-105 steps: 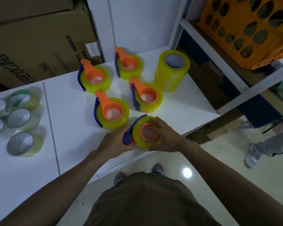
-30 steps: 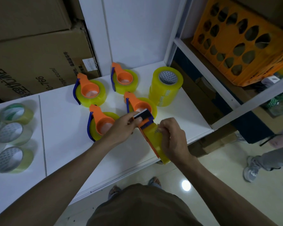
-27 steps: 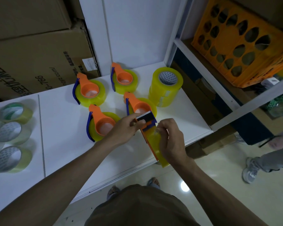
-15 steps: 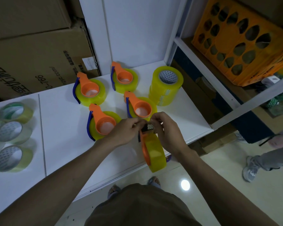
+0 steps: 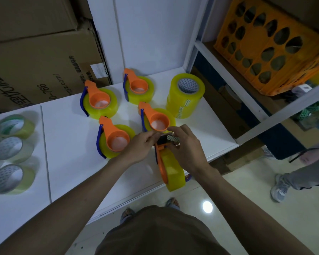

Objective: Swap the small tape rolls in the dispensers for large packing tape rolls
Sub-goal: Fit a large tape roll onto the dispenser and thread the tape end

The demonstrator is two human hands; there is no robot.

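A white bench [image 5: 66, 137] fills the left and middle of the view, made of two panels with a thin seam between them. Behind it stands a white wall panel [image 5: 151, 34]. At the far left, large brown cardboard boxes [image 5: 35, 57] with printed black text are stacked. On the right, a white metal shelf frame [image 5: 226, 74] carries an orange plastic crate [image 5: 271, 46] with oval holes. The floor [image 5: 265, 214] is glossy and pale, and it reflects one round ceiling light [image 5: 207, 207]. Near the right edge another person's legs and grey sneakers [image 5: 280, 188] are visible.
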